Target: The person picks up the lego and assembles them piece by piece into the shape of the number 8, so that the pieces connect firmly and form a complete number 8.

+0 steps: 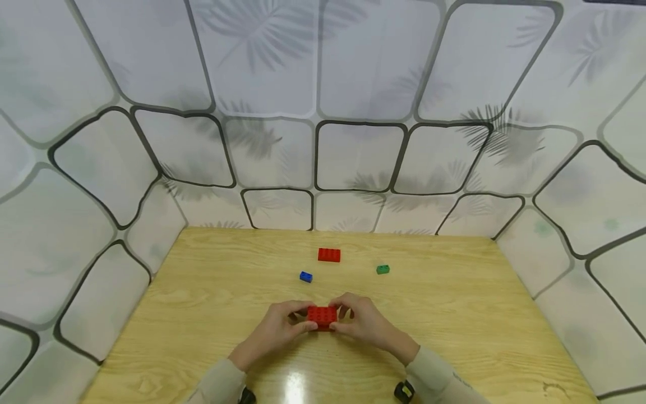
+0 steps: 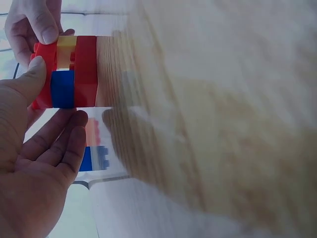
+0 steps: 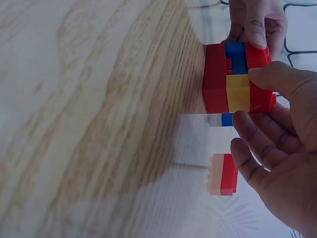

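A small stack of toy building bricks stands on the table in front of me. Its top is a red brick [image 1: 322, 315] with studs facing up. Beneath that sit a blue brick [image 2: 63, 89] at the left end and a yellow brick [image 3: 238, 94] at the right end, a gap between them. A lower red brick [image 3: 215, 79] forms the base on the wood. My left hand [image 1: 277, 328] grips the stack's left end between thumb and fingers. At the right end, my right hand [image 1: 363, 322] pinches it likewise, thumb on the near side of the top brick.
Beyond the hands lie a loose red brick [image 1: 329, 255], a small blue brick [image 1: 305, 276] and, to the right, a small green brick [image 1: 382, 269]. The wooden table [image 1: 202, 292] meets patterned cloth walls [image 1: 358, 157] at the back and sides.
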Action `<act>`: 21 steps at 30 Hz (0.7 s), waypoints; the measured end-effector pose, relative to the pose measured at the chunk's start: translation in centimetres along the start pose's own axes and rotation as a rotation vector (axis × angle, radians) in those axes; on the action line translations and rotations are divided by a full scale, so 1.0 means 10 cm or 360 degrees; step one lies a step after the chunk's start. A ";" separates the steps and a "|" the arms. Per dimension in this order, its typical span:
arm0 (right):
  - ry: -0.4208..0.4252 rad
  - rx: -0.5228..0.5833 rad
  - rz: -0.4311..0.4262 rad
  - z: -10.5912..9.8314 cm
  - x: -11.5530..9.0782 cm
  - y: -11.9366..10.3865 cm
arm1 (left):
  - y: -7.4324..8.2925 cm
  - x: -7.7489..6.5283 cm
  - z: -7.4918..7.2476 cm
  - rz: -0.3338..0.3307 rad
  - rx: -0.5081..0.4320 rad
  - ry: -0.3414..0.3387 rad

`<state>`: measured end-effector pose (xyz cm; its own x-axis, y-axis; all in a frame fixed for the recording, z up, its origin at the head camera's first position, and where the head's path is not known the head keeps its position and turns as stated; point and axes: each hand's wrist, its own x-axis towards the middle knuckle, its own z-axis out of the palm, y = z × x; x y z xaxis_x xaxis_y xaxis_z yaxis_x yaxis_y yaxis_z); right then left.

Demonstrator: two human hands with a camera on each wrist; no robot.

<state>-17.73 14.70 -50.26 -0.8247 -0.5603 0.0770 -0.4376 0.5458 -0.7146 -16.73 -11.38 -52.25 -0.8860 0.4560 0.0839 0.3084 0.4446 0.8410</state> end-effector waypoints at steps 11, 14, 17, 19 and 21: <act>-0.0013 0.0003 0.0065 -0.01 0.05 0.07 | 0.01 0.06 0.01 0.0001 0.0024 0.0017; -0.0014 0.0009 0.0066 -0.01 0.05 0.06 | 0.00 0.07 0.01 -0.0008 0.0026 0.0017; -0.0017 0.0021 0.0068 -0.01 0.05 0.07 | -0.01 0.07 0.01 -0.0005 0.0029 0.0015; -0.0017 0.0023 0.0063 -0.01 0.05 0.07 | -0.01 0.08 0.01 0.0005 0.0031 0.0014; -0.0019 0.0028 0.0060 -0.01 0.05 0.08 | -0.01 0.08 0.01 0.0005 0.0027 0.0015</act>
<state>-18.51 14.90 -50.69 -0.8361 -0.5471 0.0419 -0.3999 0.5554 -0.7291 -17.43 -10.97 -52.32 -0.8883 0.4501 0.0915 0.3168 0.4561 0.8316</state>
